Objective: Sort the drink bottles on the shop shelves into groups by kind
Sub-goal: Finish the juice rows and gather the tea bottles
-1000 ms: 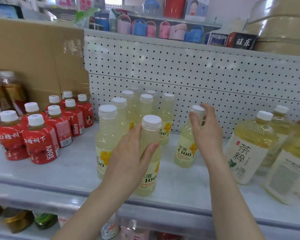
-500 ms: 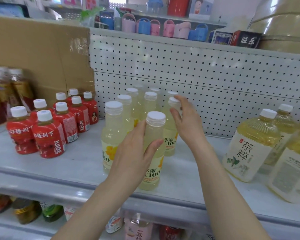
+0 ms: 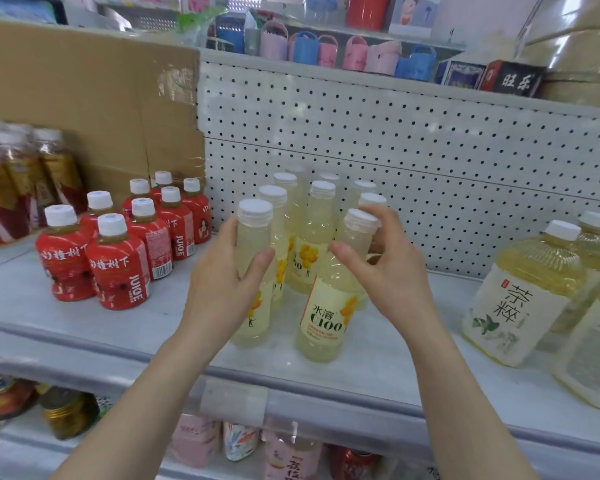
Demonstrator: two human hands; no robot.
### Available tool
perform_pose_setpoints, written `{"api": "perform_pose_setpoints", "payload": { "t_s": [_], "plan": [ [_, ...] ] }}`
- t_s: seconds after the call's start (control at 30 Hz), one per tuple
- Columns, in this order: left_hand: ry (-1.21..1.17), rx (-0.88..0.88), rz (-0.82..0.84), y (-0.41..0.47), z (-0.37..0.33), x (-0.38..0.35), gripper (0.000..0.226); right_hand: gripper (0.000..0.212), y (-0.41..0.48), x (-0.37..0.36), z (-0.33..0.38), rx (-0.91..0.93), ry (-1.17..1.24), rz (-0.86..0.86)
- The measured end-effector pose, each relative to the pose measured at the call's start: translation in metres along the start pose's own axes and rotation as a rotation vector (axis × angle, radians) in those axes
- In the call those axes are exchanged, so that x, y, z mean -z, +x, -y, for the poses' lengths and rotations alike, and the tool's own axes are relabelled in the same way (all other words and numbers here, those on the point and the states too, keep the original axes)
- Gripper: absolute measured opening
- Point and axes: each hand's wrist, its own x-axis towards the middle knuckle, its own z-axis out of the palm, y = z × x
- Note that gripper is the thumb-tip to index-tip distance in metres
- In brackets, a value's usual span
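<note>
Several pale yellow C100 bottles (image 3: 321,220) with white caps stand grouped mid-shelf against the pegboard. My left hand (image 3: 222,285) grips the front left bottle (image 3: 254,233) round its body, thumb on its right side. My right hand (image 3: 392,275) grips the front right bottle (image 3: 326,317) round its shoulder; this bottle leans slightly and shows its label. Both bottles rest on the grey shelf (image 3: 66,327). A cluster of red juice bottles (image 3: 118,271) stands to the left. Large yellow tea bottles (image 3: 520,303) stand to the right.
A cardboard sheet (image 3: 84,98) lines the back left, with brown-labelled bottles (image 3: 21,178) at the far left edge. The white pegboard (image 3: 430,150) backs the shelf. Pink and mixed bottles (image 3: 284,455) fill the shelf below. Bare shelf lies between the groups.
My left hand let go of the labelled front bottle and moved left onto the neighbouring front bottle. My right hand left the bottle it set at the back and took hold of the labelled front one.
</note>
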Motion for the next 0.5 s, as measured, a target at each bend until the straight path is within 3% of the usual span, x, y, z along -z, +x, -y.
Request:
{"api": "perform_pose_setpoints", "payload": {
  "t_s": [0.13,0.4,0.5],
  "plan": [
    [-0.081,0.016,0.055,0.002,0.003,0.007,0.042,0.058,0.016,-0.032,0.007,0.056,-0.129,-0.017],
    [-0.239,0.01,0.188,0.004,0.011,0.019,0.035,0.058,0.033,-0.049,0.001,0.035,-0.162,0.026],
    [-0.342,0.002,0.24,0.003,0.011,0.014,0.041,0.054,0.018,-0.035,0.014,0.182,-0.212,-0.111]
  ]
}}
